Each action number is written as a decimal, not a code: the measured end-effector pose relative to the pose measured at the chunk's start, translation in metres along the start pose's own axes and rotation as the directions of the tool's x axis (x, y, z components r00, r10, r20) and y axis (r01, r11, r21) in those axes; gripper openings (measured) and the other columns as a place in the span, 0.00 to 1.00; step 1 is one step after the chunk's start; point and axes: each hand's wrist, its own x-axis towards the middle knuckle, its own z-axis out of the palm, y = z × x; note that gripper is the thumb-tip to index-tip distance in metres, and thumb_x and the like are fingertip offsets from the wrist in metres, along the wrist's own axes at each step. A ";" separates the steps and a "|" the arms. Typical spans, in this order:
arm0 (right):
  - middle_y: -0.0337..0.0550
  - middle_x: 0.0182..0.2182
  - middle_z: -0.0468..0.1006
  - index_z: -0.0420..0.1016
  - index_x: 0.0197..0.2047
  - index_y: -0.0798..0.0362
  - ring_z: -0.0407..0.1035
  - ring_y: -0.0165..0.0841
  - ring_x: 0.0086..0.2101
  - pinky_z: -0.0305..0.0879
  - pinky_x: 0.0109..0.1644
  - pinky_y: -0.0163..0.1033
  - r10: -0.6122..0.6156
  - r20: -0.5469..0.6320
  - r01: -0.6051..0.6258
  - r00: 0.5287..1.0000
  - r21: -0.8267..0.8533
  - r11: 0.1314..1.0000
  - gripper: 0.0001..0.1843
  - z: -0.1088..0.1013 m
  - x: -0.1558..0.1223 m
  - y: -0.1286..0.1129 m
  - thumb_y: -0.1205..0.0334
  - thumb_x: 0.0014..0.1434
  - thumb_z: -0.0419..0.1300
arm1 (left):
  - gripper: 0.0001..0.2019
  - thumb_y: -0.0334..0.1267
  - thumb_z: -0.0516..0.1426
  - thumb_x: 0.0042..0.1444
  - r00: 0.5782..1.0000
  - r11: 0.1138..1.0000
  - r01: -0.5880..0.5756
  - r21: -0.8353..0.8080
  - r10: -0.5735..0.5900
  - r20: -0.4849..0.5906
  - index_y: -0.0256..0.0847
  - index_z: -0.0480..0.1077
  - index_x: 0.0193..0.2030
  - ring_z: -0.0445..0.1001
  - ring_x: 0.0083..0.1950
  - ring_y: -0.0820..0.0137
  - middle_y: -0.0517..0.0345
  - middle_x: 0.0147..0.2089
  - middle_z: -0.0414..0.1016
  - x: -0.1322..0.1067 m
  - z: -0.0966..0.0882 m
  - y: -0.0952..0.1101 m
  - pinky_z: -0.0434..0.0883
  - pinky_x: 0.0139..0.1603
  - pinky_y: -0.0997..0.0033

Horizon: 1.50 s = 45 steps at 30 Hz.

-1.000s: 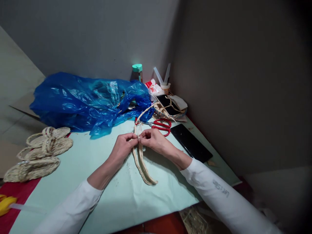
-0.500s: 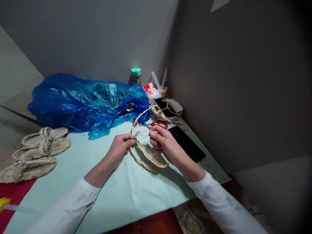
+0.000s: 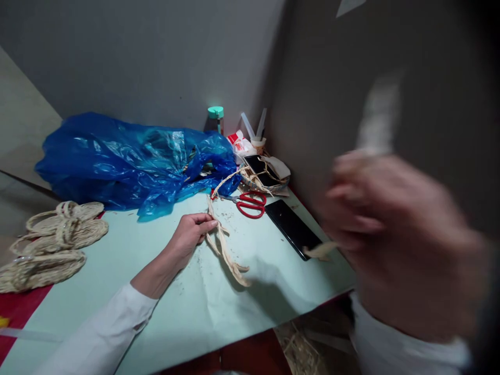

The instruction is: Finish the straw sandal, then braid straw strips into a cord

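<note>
A thin braided cord of pale dried husk [image 3: 225,245] is pinched between the thumb and fingers of my left hand [image 3: 191,232], over the pale green table sheet. Loose strands hang from the cord below the pinch, and its upper part runs back toward the basket. My right hand [image 3: 390,234] is raised at the right, close to the camera and blurred by motion. Its fingers are closed around a pale husk strip [image 3: 379,117], whose blurred end sticks up above the fist. Red-handled scissors [image 3: 252,204] lie just beyond my left hand.
A black phone [image 3: 292,229] lies right of the scissors. Behind stand a big blue plastic bag [image 3: 117,161], a green-lidded bottle [image 3: 215,119] and a small basket [image 3: 253,182] with a dark device on it. Woven straw sandals [image 3: 42,271] rest at left. Walls close in the back and right.
My right hand has moved away from the cord, up and to the right, carrying a husk strip toward the camera. My left hand keeps its pinch; the scissors and phone show more fully.
</note>
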 end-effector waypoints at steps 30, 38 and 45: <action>0.51 0.37 0.74 0.70 0.39 0.56 0.68 0.35 0.34 0.52 0.32 0.36 -0.310 -0.060 -0.071 0.949 -0.997 -0.025 0.17 -0.032 0.105 0.084 0.57 0.69 0.44 | 0.11 0.33 0.64 0.48 1.000 0.943 -0.016 -0.334 0.021 0.013 0.31 0.71 0.37 0.49 0.19 0.86 0.53 0.32 0.75 -0.001 0.002 0.001 0.43 0.18 0.82; 0.40 0.33 0.77 0.74 0.33 0.55 0.69 0.30 0.36 0.58 0.41 0.33 -0.118 0.375 0.337 0.920 -0.599 0.726 0.14 0.039 0.097 0.129 0.65 0.66 0.50 | 0.14 0.32 0.67 0.40 1.000 0.928 0.026 -0.372 -0.025 0.009 0.28 0.76 0.36 0.47 0.20 0.87 0.51 0.32 0.74 0.007 -0.001 0.002 0.44 0.18 0.82; 0.35 0.25 0.75 0.67 0.41 0.52 0.67 0.29 0.28 0.55 0.35 0.33 -0.019 0.279 0.221 0.960 -0.714 0.664 0.05 0.039 0.088 0.133 0.63 0.66 0.51 | 0.13 0.34 0.68 0.43 0.999 0.926 0.034 -0.375 -0.017 0.047 0.29 0.79 0.36 0.47 0.21 0.85 0.53 0.31 0.71 0.010 -0.002 -0.002 0.42 0.19 0.80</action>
